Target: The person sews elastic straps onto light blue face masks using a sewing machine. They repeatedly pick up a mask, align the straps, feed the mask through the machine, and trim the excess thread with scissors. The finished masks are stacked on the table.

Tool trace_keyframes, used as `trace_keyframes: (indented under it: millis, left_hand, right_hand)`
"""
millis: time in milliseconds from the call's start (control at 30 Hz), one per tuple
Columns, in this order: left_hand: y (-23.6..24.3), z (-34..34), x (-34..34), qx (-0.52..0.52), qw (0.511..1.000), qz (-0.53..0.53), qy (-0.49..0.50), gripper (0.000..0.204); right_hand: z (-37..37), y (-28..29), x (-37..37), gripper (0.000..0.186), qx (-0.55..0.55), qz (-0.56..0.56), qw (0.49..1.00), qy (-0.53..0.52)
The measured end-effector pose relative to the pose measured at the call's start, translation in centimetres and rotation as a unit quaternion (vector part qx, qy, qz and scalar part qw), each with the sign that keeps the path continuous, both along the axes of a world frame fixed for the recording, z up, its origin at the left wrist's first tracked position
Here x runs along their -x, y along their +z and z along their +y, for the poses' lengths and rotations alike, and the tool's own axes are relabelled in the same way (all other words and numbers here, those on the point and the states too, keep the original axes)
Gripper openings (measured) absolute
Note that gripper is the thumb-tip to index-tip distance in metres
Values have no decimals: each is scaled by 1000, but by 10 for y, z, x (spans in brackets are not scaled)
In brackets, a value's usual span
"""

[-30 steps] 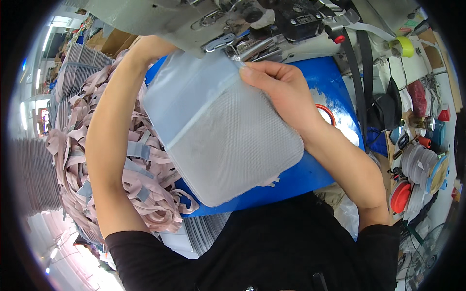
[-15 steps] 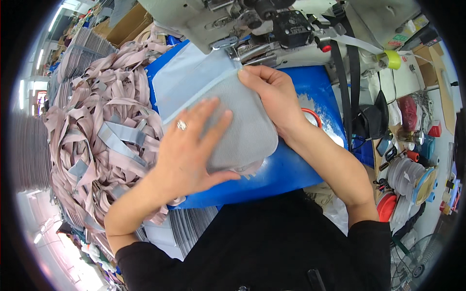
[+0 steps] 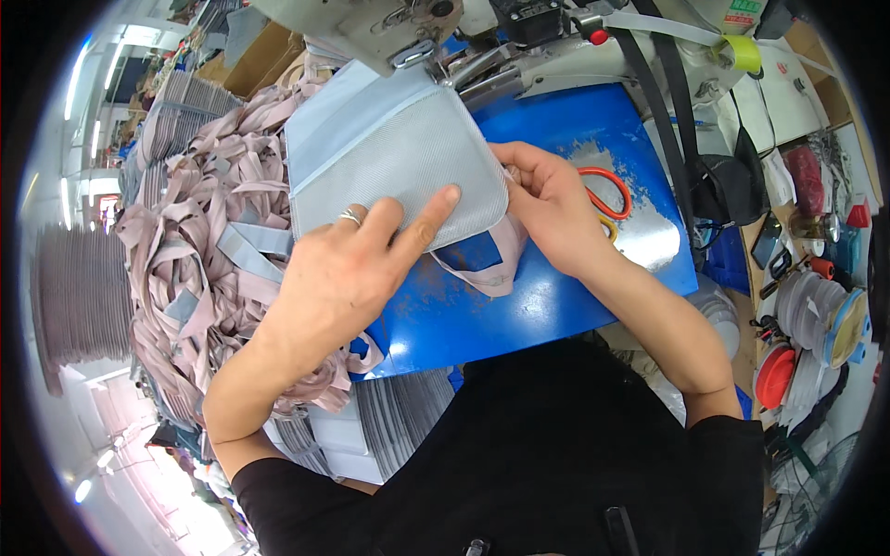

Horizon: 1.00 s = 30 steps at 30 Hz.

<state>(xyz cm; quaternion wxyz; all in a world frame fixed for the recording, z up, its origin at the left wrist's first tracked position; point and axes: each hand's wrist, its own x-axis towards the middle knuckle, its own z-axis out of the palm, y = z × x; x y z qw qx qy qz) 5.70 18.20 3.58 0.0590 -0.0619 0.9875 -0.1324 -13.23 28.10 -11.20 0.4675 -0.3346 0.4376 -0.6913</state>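
Observation:
A light blue-grey fabric panel [image 3: 399, 139] with a ribbed mesh pocket and rounded corners lies on the blue work plate [image 3: 464, 324]. Its far corner reaches the presser foot of the sewing machine [image 3: 371, 26]. My left hand [image 3: 338, 259] rests on the near left part of the panel, index finger stretched across the mesh, the other fingers partly bent. At the panel's right edge, my right hand [image 3: 561, 213] is closed in a pinch on a pink fabric strap [image 3: 501, 273], which loops out from beneath the panel. The right fingertips are partly hidden.
Scissors with red-orange handles [image 3: 612, 190] lie to the right on the plate. A heap of pink straps [image 3: 204, 250] crowds the left side. Stacked grey panels [image 3: 399, 417] sit below the plate's near edge. Black straps [image 3: 663, 120] hang at right, near thread spools [image 3: 811, 310].
The panel has turned slightly and sits farther left. My right hand has moved down from its top corner to the right edge. More of the pink strap and the scissors now show.

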Motion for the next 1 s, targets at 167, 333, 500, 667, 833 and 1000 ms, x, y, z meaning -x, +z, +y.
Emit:
trace_keyframes:
  millis: [167, 333, 500, 667, 833, 1000]
  left_hand:
    - [16, -19, 15, 27, 999, -24, 7, 81]
    - [22, -51, 32, 48, 998, -30, -30, 76]
    - [29, -78, 45, 68, 996, -37, -50, 71]
    - [28, -79, 51, 84, 994, -50, -49, 65]
    - [19, -65, 54, 68, 997, -18, -13, 59]
    - [-10, -32, 72, 32, 997, 31, 66, 49]
  right_hand:
    - [-31, -7, 6, 31, 9, -23, 1000, 1]
    - [-67, -15, 13, 28, 40, -47, 998, -22]
    - [-74, -14, 11, 23, 23, -58, 998, -21]
    - [-76, -14, 9, 20, 20, -54, 998, -28]
    - [-76, -18, 7, 19, 32, -52, 998, -28]
    - [-67, -6, 10, 18, 12, -65, 997, -24]
